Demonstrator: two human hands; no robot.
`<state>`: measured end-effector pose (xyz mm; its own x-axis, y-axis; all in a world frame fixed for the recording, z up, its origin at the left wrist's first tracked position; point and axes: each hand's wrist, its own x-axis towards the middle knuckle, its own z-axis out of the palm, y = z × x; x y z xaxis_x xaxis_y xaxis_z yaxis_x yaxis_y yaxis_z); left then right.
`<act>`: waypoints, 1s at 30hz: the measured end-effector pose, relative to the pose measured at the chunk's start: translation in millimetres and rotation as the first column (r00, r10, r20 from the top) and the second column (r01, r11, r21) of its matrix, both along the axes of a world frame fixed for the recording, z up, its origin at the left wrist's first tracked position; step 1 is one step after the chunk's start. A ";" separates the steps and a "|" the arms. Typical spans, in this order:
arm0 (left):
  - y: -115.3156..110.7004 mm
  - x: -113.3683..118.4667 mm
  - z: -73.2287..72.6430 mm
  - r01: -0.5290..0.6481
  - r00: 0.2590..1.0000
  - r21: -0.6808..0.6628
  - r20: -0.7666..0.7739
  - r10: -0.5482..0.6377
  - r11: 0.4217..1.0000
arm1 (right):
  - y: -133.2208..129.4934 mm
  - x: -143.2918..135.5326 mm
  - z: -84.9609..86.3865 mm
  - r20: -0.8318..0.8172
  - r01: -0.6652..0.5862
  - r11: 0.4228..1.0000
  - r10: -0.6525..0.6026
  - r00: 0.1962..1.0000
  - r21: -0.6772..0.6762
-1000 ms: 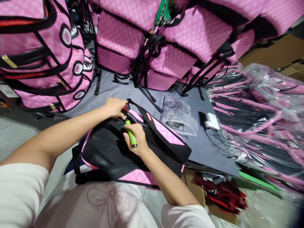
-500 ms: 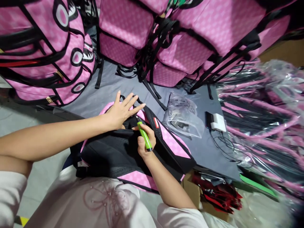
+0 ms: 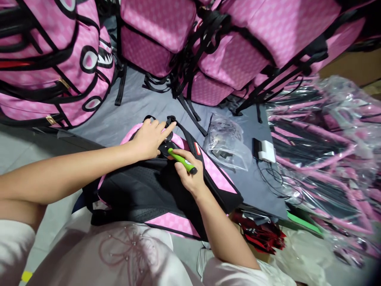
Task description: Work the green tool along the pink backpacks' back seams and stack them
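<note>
While no words can be made out on the backpack (image 3: 133, 186), a small red tag (image 3: 197, 149) with a pale mark too tiny to read sits on its black strap. Dark print shows on the clear plastic bag (image 3: 228, 141) just beside it (also illegible from here), and the green pen-like tool (image 3: 182, 161) carries a pale, unreadable mark on its barrel.

The backpack lies at the near edge of the grey desk (image 3: 133, 95), close against the person's front, black panel up. From the left, one bare forearm reaches across almost level; the left hand (image 3: 150, 140) rests palm down near the pack's top handle, open, its fingers reaching outward and the index apart from the others. The right forearm slants up from the lower right, and the right hand (image 3: 190, 170) grips the tool, its dark end poking out toward the wrist side.
</note>
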<state>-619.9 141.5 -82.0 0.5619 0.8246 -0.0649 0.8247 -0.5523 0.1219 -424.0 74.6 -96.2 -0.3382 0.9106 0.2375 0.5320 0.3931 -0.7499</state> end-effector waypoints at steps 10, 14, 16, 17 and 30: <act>7.3 6.7 -13.1 0.214 0.966 0.160 0.114 -0.233 0.964 | -21.2 -10.8 -29.7 -0.229 0.150 0.956 -0.091 0.969 0.254; 11.5 18.8 -20.6 0.236 0.962 0.131 0.110 -0.251 0.963 | -41.5 -13.5 -59.6 -0.359 0.314 0.924 -0.223 0.906 0.219; 10.2 20.6 -21.7 0.182 0.977 0.091 0.093 -0.190 0.979 | -44.3 -12.7 -66.7 -0.349 0.278 0.935 -0.192 0.917 0.218; 9.2 20.3 -21.5 0.160 0.982 0.076 0.086 -0.167 0.984 | -44.2 -11.8 -68.7 -0.330 0.246 0.941 -0.162 0.930 0.233; 8.2 17.9 -31.7 0.163 0.987 0.054 -0.006 -0.163 0.985 | -41.0 -23.1 -76.4 -0.309 0.316 0.914 -0.233 0.922 0.253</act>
<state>-602.0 149.7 -113.7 0.6888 0.7246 -0.0237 0.7235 -0.6849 0.0870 -447.1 33.6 -172.6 0.0292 0.8329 0.5527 0.4468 0.4837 -0.7526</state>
